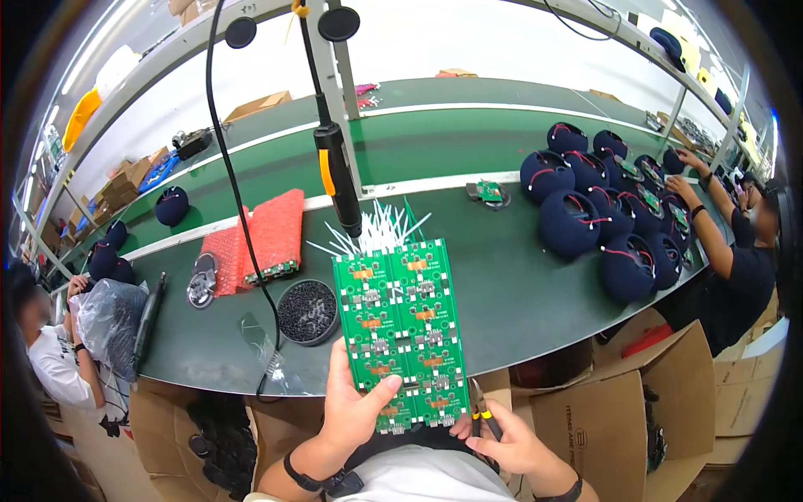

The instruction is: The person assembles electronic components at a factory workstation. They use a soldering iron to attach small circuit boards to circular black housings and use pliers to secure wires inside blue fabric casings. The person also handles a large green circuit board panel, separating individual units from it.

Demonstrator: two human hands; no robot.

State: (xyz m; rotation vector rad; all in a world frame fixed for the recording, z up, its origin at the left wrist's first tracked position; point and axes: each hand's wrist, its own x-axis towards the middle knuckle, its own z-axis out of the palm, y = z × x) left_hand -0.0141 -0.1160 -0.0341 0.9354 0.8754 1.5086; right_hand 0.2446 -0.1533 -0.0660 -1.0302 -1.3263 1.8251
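Green PCB panel (pixel 400 335) is just below ctr, approx 6 o'clock, by near edge of dk-green bench (pixel 506 322). L hand (pixel 355 408) pinches its 7 o'clock side, thumb on top; R hand (pixel 514 445) grips yellow-blk pliers (pixel 481 413) at 5. Navy round shells (pixel 570 222) at 2, co-worker (pixel 744 280) at 3, blk-bits tub (pixel 311 344) at 8. Panel's white print too tiny to read; carton (pixel 602 452) at 4–5 has dk lettering.

Left hand (pixel 351 410) grips a green circuit-board panel (pixel 401 335), thumb on its face, right hand (pixel 512 445) holds yellow-and-black pliers (pixel 483 410) beside its lower right corner, corded driver (pixel 338 171) hangs above, round dish (pixel 286 333) contains black parts (pixel 308 309), dark blue spheres (pixel 569 224) cluster rightward on workbench (pixel 510 301).
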